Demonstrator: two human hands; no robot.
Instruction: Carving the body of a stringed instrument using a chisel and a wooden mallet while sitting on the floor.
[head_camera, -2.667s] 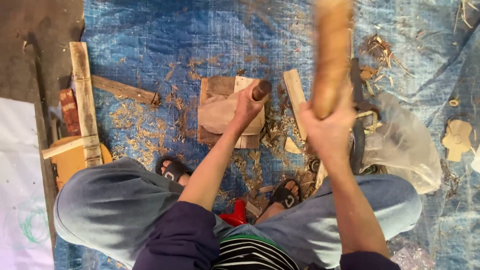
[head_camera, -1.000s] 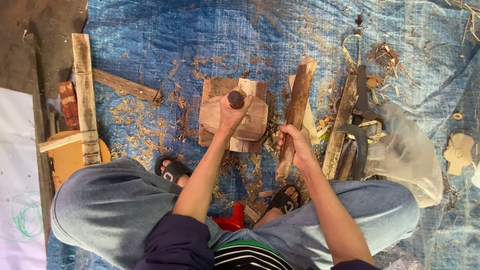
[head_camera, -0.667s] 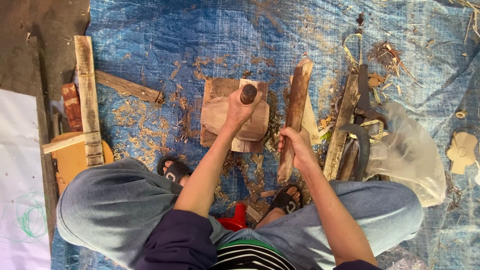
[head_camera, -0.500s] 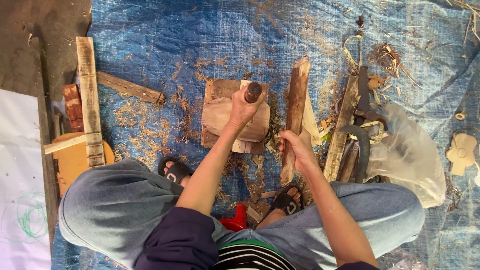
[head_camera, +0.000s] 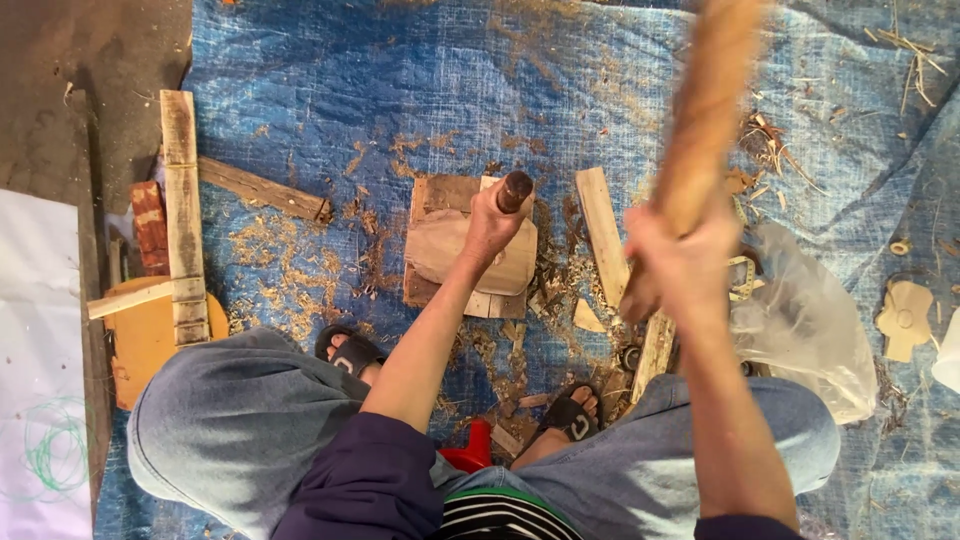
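My left hand (head_camera: 490, 222) grips a chisel with a dark round wooden handle (head_camera: 514, 190), held upright over a flat carved wooden piece (head_camera: 455, 250) that lies on a square wooden board (head_camera: 440, 192). My right hand (head_camera: 680, 262) is raised close to the camera, wrapped around a long wooden club (head_camera: 705, 110) that points up and away, blurred by motion. The chisel's blade is hidden under my hand.
A blue tarp (head_camera: 400, 80) strewn with wood shavings covers the ground. Wooden slats (head_camera: 182, 210) and a round wooden disc (head_camera: 150, 335) lie at the left, a loose wood strip (head_camera: 603, 232) right of the board, a clear plastic bag (head_camera: 805, 325) and small carved cutouts (head_camera: 905, 318) at the right.
The wooden club, which stood low beside the board half a second ago, has swung up high toward the camera. My left hand stays on the chisel over the carved piece.
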